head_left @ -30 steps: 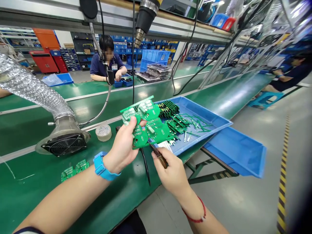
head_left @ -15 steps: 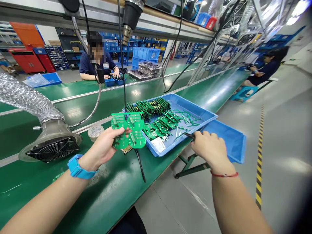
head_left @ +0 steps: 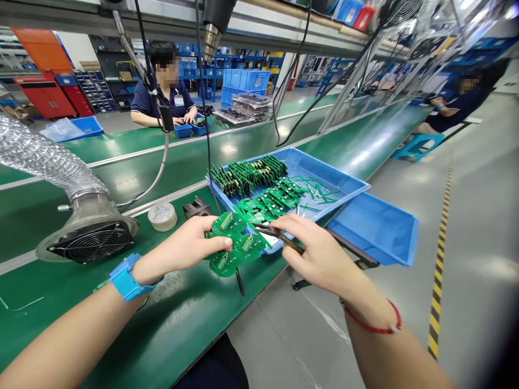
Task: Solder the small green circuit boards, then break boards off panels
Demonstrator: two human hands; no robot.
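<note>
My left hand (head_left: pixel 184 249), with a blue wristband, grips a green circuit board panel (head_left: pixel 235 243) by its left edge, low over the green bench. My right hand (head_left: pixel 320 254) pinches a thin dark tool, tweezers or a small cutter (head_left: pixel 275 233), whose tip points at the panel's right side. Just behind stands a blue tray (head_left: pixel 344 183) filled with several green boards and snapped-off green strips.
A silver flexible duct with a round fan grille (head_left: pixel 91 243) lies at left. A small round tub (head_left: pixel 162 216) and a black block (head_left: pixel 197 207) stand on the bench (head_left: pixel 182 324). A second blue tray (head_left: pixel 375 227) hangs off the bench edge. A heat gun (head_left: pixel 213 24) hangs overhead. Two people work at other benches.
My right hand swung out to the tray's right edge, then came back to the panel with the tool. My left hand lowered the panel toward the bench.
</note>
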